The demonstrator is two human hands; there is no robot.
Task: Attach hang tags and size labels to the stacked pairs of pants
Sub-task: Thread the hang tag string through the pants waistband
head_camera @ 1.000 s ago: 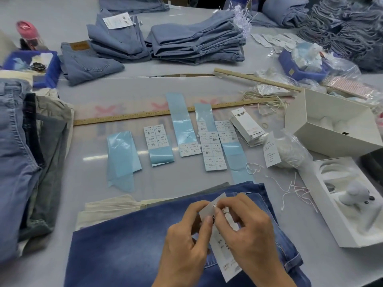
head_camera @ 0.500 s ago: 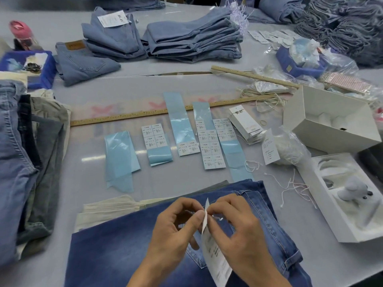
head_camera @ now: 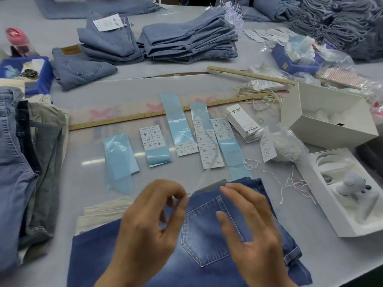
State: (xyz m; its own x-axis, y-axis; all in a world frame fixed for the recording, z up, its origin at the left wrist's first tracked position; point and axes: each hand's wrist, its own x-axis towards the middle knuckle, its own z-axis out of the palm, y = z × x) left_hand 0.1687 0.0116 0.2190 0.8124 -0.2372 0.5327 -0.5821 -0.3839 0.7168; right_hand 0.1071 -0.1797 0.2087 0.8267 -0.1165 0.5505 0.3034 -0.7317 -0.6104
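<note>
The dark blue jeans [head_camera: 207,230] lie back-pocket up at the near table edge. A thin, blurred string appears pinched in the curled left hand [head_camera: 149,222]; the right hand [head_camera: 248,224] hovers released, fingers spread. The string should probably be drawn taut without snagging. Room is found between jeans and size-label strips [head_camera: 209,146]; a white box [head_camera: 331,214] crowds the right.

Under my hands lie dark blue jeans [head_camera: 207,235] with pale faded patches and light stitching. The size labels [head_camera: 153,138] are white with dark print, on pale blue backing strips [head_camera: 177,119]. The folded pants [head_camera: 190,44] beyond are light greyish blue. The ruler [head_camera: 128,119] is yellow-tan. The box [head_camera: 325,119] is white.
</note>
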